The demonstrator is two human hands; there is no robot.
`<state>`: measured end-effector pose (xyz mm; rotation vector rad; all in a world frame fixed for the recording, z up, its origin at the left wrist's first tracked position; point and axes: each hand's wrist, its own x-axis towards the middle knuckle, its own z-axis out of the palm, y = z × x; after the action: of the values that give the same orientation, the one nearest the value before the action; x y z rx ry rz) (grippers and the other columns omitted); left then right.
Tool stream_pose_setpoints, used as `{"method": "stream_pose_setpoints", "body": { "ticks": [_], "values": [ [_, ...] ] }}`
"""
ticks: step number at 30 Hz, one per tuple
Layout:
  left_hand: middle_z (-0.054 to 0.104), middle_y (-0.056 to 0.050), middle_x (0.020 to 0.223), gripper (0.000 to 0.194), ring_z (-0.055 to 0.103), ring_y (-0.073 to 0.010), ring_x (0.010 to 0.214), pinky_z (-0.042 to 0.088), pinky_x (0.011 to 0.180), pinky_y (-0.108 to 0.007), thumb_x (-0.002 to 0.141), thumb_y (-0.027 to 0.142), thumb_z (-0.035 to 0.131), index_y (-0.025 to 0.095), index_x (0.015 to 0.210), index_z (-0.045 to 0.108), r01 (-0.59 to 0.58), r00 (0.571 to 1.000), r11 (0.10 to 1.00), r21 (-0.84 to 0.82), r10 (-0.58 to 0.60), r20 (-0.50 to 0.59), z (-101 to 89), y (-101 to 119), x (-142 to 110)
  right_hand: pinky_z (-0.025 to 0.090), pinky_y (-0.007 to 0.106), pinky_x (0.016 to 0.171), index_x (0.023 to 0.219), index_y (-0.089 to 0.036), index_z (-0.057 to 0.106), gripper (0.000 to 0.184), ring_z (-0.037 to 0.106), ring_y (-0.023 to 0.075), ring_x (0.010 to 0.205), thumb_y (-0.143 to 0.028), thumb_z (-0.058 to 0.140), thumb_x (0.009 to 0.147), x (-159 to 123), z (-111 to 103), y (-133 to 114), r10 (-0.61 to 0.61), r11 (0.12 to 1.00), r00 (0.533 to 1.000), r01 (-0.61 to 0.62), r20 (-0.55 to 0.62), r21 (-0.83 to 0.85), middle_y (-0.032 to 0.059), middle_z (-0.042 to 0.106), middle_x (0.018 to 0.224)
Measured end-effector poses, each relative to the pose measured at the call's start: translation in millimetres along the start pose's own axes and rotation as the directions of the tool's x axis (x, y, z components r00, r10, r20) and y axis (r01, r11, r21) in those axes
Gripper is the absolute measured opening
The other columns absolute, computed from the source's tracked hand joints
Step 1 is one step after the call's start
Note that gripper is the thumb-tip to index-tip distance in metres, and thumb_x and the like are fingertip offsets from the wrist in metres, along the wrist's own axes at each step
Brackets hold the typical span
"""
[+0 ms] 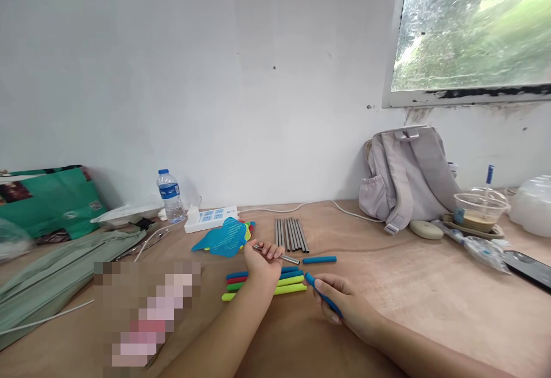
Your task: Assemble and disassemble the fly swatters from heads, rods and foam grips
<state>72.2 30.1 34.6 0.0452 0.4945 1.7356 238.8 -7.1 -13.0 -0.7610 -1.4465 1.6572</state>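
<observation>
My left hand [263, 263] is closed around a thin silver metal tube [289, 259], whose end sticks out to the right. In my right hand [340, 297] is a blue foam tube [323, 295], tilted with its upper end toward the metal one; the two are apart. Under my left forearm lie several coloured tubes, among them a lime one [290, 289] and a green one [235, 287], partly hidden by the arm. Another short blue tube [319, 259] rests beyond my right hand. Farther back, several metal tubes [293, 235] lie side by side.
Blue perforated flat pieces [228, 236] lie by a white power strip [210, 219] and a water bottle [170, 196]. A grey backpack [408, 174] leans on the wall. At right are a plastic cup [480, 205] and a phone [527, 269]. A pixelated patch covers the lower left.
</observation>
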Motion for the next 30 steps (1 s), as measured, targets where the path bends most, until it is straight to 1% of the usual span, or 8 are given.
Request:
{"method": "stream_pose_setpoints", "body": {
  "ticks": [5, 8, 11, 17, 21, 24, 27, 30],
  "values": [
    [0.024, 0.009, 0.038, 0.025, 0.026, -0.0066, 0.028, 0.023, 0.036, -0.021, 0.077, 0.022, 0.038, 0.021, 0.055, 0.027, 0.044, 0.999, 0.999, 0.017, -0.045, 0.001, 1.7, -6.0, -5.9, 0.016, 0.021, 0.036, 0.064, -0.016, 0.050, 0.042, 0.027, 0.0018, 0.033, -0.057, 0.059, 0.069, 0.5, 6.0, -1.5, -0.031, 0.997, 0.997, 0.026, -0.068, -0.066, -0.0076, 0.042, 0.050],
    [0.024, 0.009, 0.038, 0.024, 0.026, -0.0066, 0.028, 0.022, 0.036, -0.021, 0.076, 0.021, 0.039, 0.021, 0.055, 0.028, 0.062, 0.998, 0.998, 0.021, -0.062, 0.007, 1.4, -9.0, -8.2, 0.016, 0.020, 0.036, 0.071, -0.017, 0.050, 0.042, 0.028, 0.0013, 0.033, -0.056, 0.064, 0.064, 2.6, 5.8, -1.1, 0.002, 1.000, 0.994, -0.003, -0.110, -0.006, -0.0068, 0.048, 0.055],
    [0.023, 0.009, 0.038, 0.023, 0.025, -0.0064, 0.028, 0.021, 0.036, -0.021, 0.075, 0.020, 0.038, 0.021, 0.054, 0.029, 0.070, 0.997, 0.997, 0.023, -0.070, 0.018, 1.0, -11.3, -10.0, 0.015, 0.019, 0.036, 0.072, -0.019, 0.046, 0.042, 0.028, 0.0007, 0.032, -0.055, 0.066, 0.063, 3.1, 5.1, 0.6, 0.007, 0.999, 0.992, -0.001, -0.126, 0.045, -0.0075, 0.050, 0.055],
    [0.024, 0.008, 0.037, 0.023, 0.024, -0.0056, 0.028, 0.019, 0.035, -0.020, 0.074, 0.020, 0.039, 0.020, 0.053, 0.030, 0.052, 0.996, 0.998, 0.031, -0.054, 0.068, 0.1, -14.4, -13.1, 0.016, 0.018, 0.035, 0.067, -0.019, 0.042, 0.044, 0.028, 0.0004, 0.030, -0.055, 0.067, 0.061, 1.3, 5.1, 0.9, 0.011, 0.998, 0.989, -0.003, -0.145, 0.056, -0.0084, 0.050, 0.051],
    [0.022, 0.009, 0.037, 0.024, 0.021, -0.0048, 0.027, 0.015, 0.034, -0.020, 0.075, 0.019, 0.037, 0.019, 0.052, 0.029, 0.027, 0.995, 0.999, 0.045, -0.031, 0.094, -0.3, -16.7, -16.3, 0.015, 0.018, 0.034, 0.065, -0.019, 0.042, 0.047, 0.028, 0.0004, 0.029, -0.056, 0.068, 0.057, 1.3, 5.9, 1.3, 0.016, 1.000, 0.983, -0.016, -0.182, 0.003, -0.0085, 0.049, 0.048],
    [0.021, 0.009, 0.036, 0.026, 0.019, -0.0050, 0.026, 0.015, 0.034, -0.021, 0.075, 0.019, 0.036, 0.019, 0.051, 0.028, 0.006, 0.994, 0.998, 0.063, -0.013, 0.113, -2.3, -25.2, -23.8, 0.014, 0.018, 0.033, 0.065, -0.019, 0.042, 0.047, 0.027, 0.0004, 0.029, -0.057, 0.068, 0.056, 2.4, 7.2, 3.1, 0.009, 0.999, 0.981, -0.017, -0.194, -0.039, -0.0084, 0.049, 0.047],
    [0.024, 0.008, 0.034, 0.027, 0.023, -0.0063, 0.027, 0.022, 0.035, -0.021, 0.075, 0.019, 0.037, 0.020, 0.049, 0.030, 0.000, 0.990, 0.993, 0.119, -0.016, 0.139, -7.6, -41.5, -33.4, 0.015, 0.018, 0.033, 0.064, -0.019, 0.041, 0.048, 0.026, 0.0007, 0.029, -0.058, 0.068, 0.055, 3.6, 8.4, 4.8, -0.009, 0.999, 0.980, 0.000, -0.198, -0.049, -0.0097, 0.045, 0.045],
    [0.035, 0.006, 0.035, 0.026, 0.048, -0.0114, 0.041, 0.041, 0.051, -0.024, 0.072, 0.021, 0.041, 0.020, 0.047, 0.034, -0.089, 0.981, 0.961, 0.262, 0.040, 0.189, -10.8, -53.3, -36.4, 0.016, 0.018, 0.033, 0.064, -0.020, 0.040, 0.048, 0.026, 0.0010, 0.029, -0.059, 0.067, 0.056, 3.6, 7.5, 4.4, -0.031, 0.999, 0.979, 0.025, -0.200, -0.033, -0.0105, 0.043, 0.044]
  ]
}}
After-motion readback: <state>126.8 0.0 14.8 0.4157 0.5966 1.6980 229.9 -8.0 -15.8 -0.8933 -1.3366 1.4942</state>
